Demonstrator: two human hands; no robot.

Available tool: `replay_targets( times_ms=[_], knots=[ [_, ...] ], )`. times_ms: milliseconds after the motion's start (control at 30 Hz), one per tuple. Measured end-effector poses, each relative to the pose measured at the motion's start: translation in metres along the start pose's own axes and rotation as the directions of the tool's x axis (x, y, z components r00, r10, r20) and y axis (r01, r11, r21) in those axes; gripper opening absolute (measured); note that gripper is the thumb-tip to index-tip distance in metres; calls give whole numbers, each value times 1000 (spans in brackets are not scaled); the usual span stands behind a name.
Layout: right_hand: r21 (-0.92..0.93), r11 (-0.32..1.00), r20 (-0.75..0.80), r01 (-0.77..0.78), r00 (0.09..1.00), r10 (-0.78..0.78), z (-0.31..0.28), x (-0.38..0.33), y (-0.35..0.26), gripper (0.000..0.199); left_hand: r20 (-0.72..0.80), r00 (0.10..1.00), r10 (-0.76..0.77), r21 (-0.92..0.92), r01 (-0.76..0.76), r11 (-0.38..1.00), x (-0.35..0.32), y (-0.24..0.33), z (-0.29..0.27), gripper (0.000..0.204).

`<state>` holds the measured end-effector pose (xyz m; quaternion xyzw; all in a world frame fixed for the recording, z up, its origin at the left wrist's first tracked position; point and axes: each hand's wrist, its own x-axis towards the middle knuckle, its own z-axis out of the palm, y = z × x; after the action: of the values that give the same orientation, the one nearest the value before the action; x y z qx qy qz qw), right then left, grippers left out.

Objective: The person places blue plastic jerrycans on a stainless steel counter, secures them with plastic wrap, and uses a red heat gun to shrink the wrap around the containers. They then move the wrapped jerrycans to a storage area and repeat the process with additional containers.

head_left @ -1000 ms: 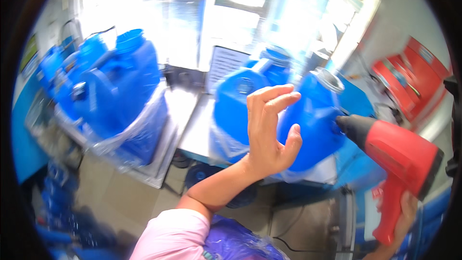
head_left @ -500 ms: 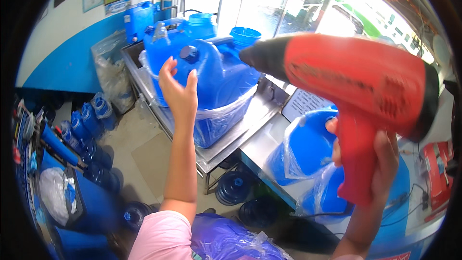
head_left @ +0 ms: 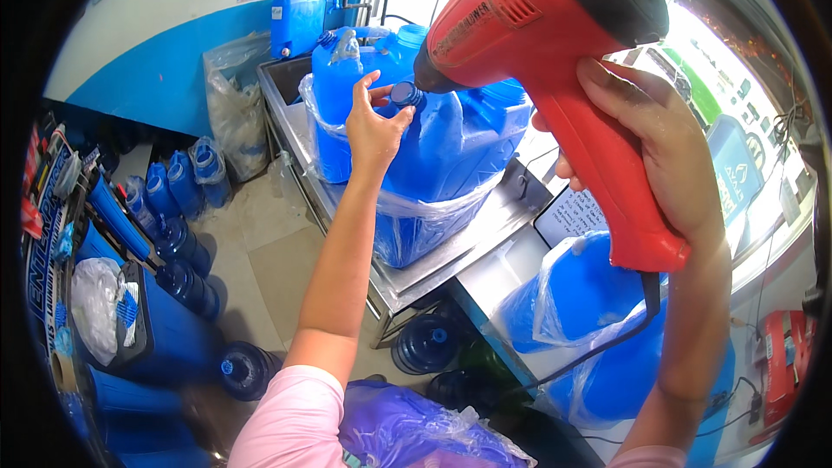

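Note:
In my right hand (head_left: 650, 134) I grip a red heat gun (head_left: 494, 22) by its handle. Its black nozzle points left and down, very near the dark blue cap (head_left: 406, 94) of a blue water jug (head_left: 433, 143). Around that cap are the thumb and fingers of my left hand (head_left: 377, 130), at its left and lower edge. Clear plastic film hangs about the jug's lower part. Right behind it stands another blue jug (head_left: 334, 82), with a capped spout.
A steel sink counter (head_left: 407, 286) carries the jugs. Blue containers in clear plastic (head_left: 572, 290) stand to the right, crossed by the heat gun's black cord (head_left: 598, 351). Round bottles (head_left: 425, 342) sit on the floor below. A plastic bag (head_left: 234, 113) leans by the wall.
The heat gun has swung up and tilted, bringing its nozzle down to the cap. My left hand has moved from beside the jug's spout onto the cap. The view has shifted.

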<state>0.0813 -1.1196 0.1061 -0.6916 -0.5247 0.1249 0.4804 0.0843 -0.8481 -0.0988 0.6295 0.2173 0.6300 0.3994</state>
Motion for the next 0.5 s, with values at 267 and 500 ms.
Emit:
replay_targets(
  times_ms=[267,500],
  knots=[
    [-88,996,57,-5,998,10,12,9,-16,46,-3,1000,1,65,0,998,-2,-1,-7,81],
    [-257,966,104,-28,993,56,25,20,-29,54,-310,950,41,-27,-51,998,-30,29,-67,72]
  ],
)
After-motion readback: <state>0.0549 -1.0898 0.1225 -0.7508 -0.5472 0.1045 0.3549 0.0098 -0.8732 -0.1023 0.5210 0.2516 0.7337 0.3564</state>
